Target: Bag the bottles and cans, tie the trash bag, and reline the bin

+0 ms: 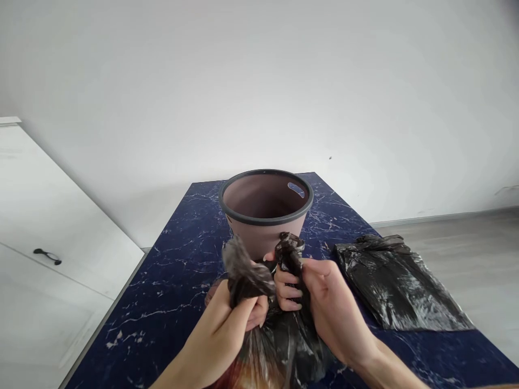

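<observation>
Pale wall (pixel 259 81) rising behind everything, well beyond the grip, and here's the dark blue, white-veined table (pixel 170 292) stretching out under both hands! Off to the left of the grip, the white cabinet (pixel 48 216). Straight ahead, just past the knuckles, stands the mauve bin (pixel 265 229), upright, dark-rimmed, mouth open. Right of the grip, a second black bag (pixel 397 286) lies flat and crinkled. And now the filled bag (pixel 292 346), directly below the grip, shiny, reddish-brown showing through its film! Right hand (pixel 328 302): fingers curled tight round one gathered end, thumb pressed in. Left hand (pixel 231 319): closed firmly on the other gathered end, just beside it, that tuft blurred above the fist. Smallest of all, far left of the grip, the cabinet's black handle (pixel 47 256).
</observation>
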`<state>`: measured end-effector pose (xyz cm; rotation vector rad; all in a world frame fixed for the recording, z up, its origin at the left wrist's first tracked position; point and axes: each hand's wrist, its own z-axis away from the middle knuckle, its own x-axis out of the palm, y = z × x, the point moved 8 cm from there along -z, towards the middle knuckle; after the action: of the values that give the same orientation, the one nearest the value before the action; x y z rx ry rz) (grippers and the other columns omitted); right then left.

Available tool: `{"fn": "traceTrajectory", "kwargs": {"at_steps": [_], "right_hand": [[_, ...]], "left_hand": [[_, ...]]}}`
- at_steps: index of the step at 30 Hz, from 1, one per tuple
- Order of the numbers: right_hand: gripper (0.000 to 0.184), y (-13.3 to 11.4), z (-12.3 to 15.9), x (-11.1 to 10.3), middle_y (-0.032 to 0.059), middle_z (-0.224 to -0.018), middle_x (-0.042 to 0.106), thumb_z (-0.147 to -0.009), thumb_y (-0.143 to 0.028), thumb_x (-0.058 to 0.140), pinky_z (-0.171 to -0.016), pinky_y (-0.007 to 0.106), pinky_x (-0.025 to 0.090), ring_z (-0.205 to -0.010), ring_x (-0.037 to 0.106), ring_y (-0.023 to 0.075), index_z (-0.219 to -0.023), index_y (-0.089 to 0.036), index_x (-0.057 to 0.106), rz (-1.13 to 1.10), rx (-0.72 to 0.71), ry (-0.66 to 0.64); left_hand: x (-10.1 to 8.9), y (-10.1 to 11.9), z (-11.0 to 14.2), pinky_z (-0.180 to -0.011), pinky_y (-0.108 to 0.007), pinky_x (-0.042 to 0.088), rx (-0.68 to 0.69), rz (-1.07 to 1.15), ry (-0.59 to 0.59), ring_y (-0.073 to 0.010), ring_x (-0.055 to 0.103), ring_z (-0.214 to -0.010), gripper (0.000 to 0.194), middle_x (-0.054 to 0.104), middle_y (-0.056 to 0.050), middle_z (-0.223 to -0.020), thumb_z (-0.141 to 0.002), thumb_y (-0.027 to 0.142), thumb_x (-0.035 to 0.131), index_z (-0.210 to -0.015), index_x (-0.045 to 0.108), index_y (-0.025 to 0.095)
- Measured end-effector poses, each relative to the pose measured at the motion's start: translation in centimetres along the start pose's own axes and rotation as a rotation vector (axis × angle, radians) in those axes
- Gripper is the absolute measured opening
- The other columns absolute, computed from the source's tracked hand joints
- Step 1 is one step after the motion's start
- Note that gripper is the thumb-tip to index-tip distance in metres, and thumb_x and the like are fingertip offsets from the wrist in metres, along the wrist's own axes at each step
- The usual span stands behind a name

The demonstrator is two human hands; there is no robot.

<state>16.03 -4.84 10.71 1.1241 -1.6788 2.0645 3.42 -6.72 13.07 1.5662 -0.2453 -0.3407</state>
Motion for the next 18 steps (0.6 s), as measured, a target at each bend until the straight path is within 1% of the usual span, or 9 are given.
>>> {"fn": "traceTrajectory", "kwargs": {"at_steps": [2, 5, 7, 9, 11, 12, 14, 16, 18], "right_hand": [[0.031, -0.6, 0.4, -0.1, 0.0015, -0.088, 0.052, -0.099, -0.044, 0.058, -0.069, 0.027, 0.049, -0.076, 0.047, 0.0166, -0.116, -0.022, 0.070, 0.224, -0.020, 0.000], [0.039, -1.4, 1.2, 1.5, 0.0028, -0.100, 0.070, -0.087, -0.026, 0.067, -0.084, 0.034, 0.058, -0.091, 0.063, 0.0222, -0.126, -0.025, 0.069, 0.620, -0.074, -0.143], [0.038, -0.9, 1.6, 2.8, 0.0004, -0.099, 0.073, -0.083, -0.021, 0.073, -0.083, 0.033, 0.059, -0.091, 0.067, 0.0223, -0.120, -0.027, 0.071, 0.748, -0.043, -0.263], [0.029, -0.4, 1.7, 3.3, -0.0006, -0.097, 0.074, -0.080, -0.027, 0.084, -0.079, 0.032, 0.060, -0.089, 0.069, 0.0223, -0.107, -0.027, 0.072, 0.783, -0.004, -0.294], [0.029, -0.4, 1.5, 3.3, 0.0012, -0.097, 0.072, -0.081, -0.041, 0.089, -0.084, 0.036, 0.061, -0.091, 0.069, 0.0241, -0.095, -0.025, 0.069, 0.835, -0.041, -0.234], [0.031, -0.6, 1.3, 3.2, 0.0024, -0.097, 0.071, -0.087, -0.049, 0.085, -0.089, 0.039, 0.061, -0.094, 0.068, 0.0250, -0.092, -0.025, 0.067, 0.868, -0.078, -0.184], [0.037, -1.1, 1.1, 2.7, 0.0052, -0.100, 0.071, -0.099, -0.061, 0.070, -0.101, 0.045, 0.059, -0.101, 0.068, 0.0270, -0.091, -0.025, 0.069, 0.871, -0.124, -0.066], [0.046, -1.1, 1.0, 1.8, 0.0075, -0.114, 0.075, -0.104, -0.067, 0.059, -0.114, 0.047, 0.053, -0.118, 0.068, 0.0293, -0.105, -0.025, 0.077, 0.763, -0.068, 0.040], [0.055, -0.8, 1.0, 0.8, 0.0069, -0.129, 0.076, -0.102, -0.073, 0.060, -0.125, 0.046, 0.045, -0.135, 0.064, 0.0306, -0.121, -0.026, 0.080, 0.632, 0.019, 0.115]], "left_hand": [[-0.4, -0.2, 0.4, -0.078, -0.031, 0.050, -0.014, -0.174, 0.078, -0.0193, 0.057, -0.080, 0.033, 0.057, -0.001, -0.082, -0.113, 0.054, 0.047, -0.105, 0.058, 0.024], [-0.7, 0.1, 0.7, -0.092, -0.036, 0.054, 0.020, -0.398, 0.185, -0.0286, 0.068, -0.104, 0.021, 0.071, -0.008, -0.104, -0.106, 0.041, 0.056, -0.119, 0.059, 0.024], [-0.2, -0.2, 0.4, -0.082, -0.035, 0.055, 0.004, -0.483, 0.142, -0.0298, 0.073, -0.096, 0.025, 0.075, -0.007, -0.101, -0.101, 0.035, 0.062, -0.123, 0.055, 0.025], [0.7, -0.2, -0.2, -0.070, -0.034, 0.054, 0.053, -0.585, 0.078, -0.0292, 0.075, -0.082, 0.026, 0.076, -0.005, -0.093, -0.098, 0.033, 0.065, -0.119, 0.052, 0.025], [1.6, 0.4, -0.4, -0.071, -0.037, 0.056, 0.184, -0.723, 0.051, -0.0291, 0.076, -0.079, 0.017, 0.078, -0.005, -0.093, -0.100, 0.028, 0.062, -0.113, 0.052, 0.025], [2.1, 0.6, -0.4, -0.077, -0.039, 0.058, 0.250, -0.790, 0.039, -0.0296, 0.077, -0.083, 0.011, 0.079, -0.006, -0.097, -0.102, 0.024, 0.057, -0.112, 0.053, 0.025], [2.9, 0.7, -0.1, -0.089, -0.047, 0.061, 0.359, -0.893, 0.021, -0.0324, 0.080, -0.096, 0.019, 0.080, -0.010, -0.108, -0.104, 0.015, 0.047, -0.119, 0.056, 0.024], [3.1, 0.6, 0.3, -0.095, -0.054, 0.061, 0.415, -0.946, 0.030, -0.0361, 0.079, -0.106, 0.033, 0.079, -0.015, -0.119, -0.103, 0.011, 0.044, -0.132, 0.055, 0.023], [3.1, 0.5, 0.8, -0.095, -0.054, 0.062, 0.455, -0.929, 0.042, -0.0369, 0.078, -0.108, 0.039, 0.077, -0.016, -0.123, -0.103, 0.013, 0.048, -0.141, 0.049, 0.023]]}}
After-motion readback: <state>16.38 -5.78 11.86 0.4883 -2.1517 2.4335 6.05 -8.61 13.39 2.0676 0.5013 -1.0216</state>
